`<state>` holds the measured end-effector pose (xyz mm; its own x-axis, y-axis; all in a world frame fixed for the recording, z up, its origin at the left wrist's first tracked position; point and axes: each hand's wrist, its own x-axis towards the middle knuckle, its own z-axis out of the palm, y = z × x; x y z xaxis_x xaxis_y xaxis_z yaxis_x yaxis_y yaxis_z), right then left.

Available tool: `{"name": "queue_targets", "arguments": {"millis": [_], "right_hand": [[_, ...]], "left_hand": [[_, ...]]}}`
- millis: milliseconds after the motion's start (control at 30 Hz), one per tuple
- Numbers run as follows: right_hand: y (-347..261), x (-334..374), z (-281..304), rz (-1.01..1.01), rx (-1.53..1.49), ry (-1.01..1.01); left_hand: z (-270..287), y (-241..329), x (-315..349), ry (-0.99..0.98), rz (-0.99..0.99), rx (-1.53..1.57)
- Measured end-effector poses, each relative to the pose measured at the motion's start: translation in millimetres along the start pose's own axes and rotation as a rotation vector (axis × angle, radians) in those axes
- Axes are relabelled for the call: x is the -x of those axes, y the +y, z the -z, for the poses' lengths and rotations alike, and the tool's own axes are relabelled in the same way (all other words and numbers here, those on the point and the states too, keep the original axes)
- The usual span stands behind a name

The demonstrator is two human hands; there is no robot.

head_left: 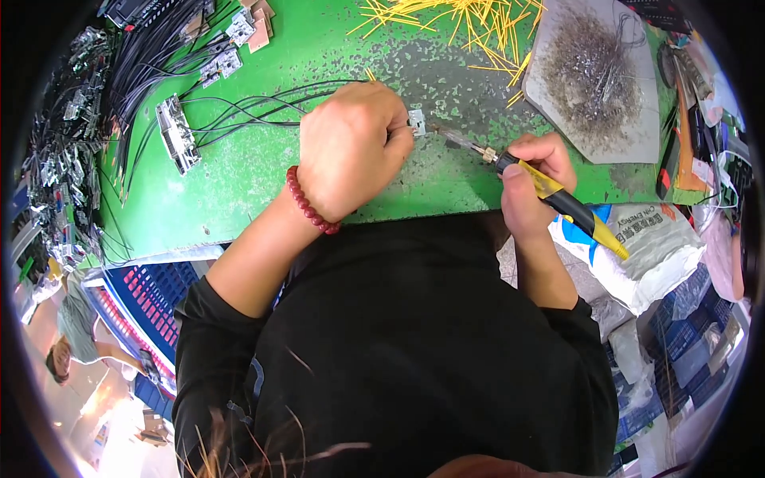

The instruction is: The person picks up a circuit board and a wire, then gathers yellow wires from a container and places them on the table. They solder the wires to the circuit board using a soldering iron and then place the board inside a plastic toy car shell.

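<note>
While the left hand (351, 147) curls into a closed grip on a small board (416, 122), pinching it at the fingertips against the green worktop (239, 183), the right hand (530, 179) wraps narrowly around a soldering iron (558, 197) with a yellow and black handle. The iron's metal tip (454, 138) points left toward the board and ends just beside it; whether the two touch cannot be told. Thin black wires (255, 107) run from under the left hand across the worktop to another board (177, 133) lying well to the left. A red bead bracelet (309, 203) sits on the left wrist. Behind the hands, yellow wire pieces (462, 20) lie scattered near the far edge, and to the right a grey sheet (594, 80) carries a heap of fine metal scraps. More wired boards (227, 48) are piled at the far left. A white printed bag (653, 247) lies below the worktop's edge beside the right forearm.
</note>
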<state>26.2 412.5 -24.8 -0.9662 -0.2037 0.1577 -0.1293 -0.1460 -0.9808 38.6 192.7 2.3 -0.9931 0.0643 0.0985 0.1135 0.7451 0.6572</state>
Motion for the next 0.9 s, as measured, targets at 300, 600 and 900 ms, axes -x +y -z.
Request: {"name": "queue_targets", "arguments": {"millis": [300, 600, 900], "right_hand": [[-4.5, 0.1, -1.8, -0.009, 0.008, 0.007], [-3.1, -0.3, -0.4, -0.033, -0.043, 0.009], [-3.4, -2.8, -2.2, -0.046, -0.007, -0.01]], "left_hand": [[-0.7, -6.4, 0.2, 0.002, -0.058, 0.055], [4.2, -6.2, -1.4, -0.044, -0.055, 0.133], [12.5, -3.8, -13.8, -0.19, 0.011, 0.04]]}}
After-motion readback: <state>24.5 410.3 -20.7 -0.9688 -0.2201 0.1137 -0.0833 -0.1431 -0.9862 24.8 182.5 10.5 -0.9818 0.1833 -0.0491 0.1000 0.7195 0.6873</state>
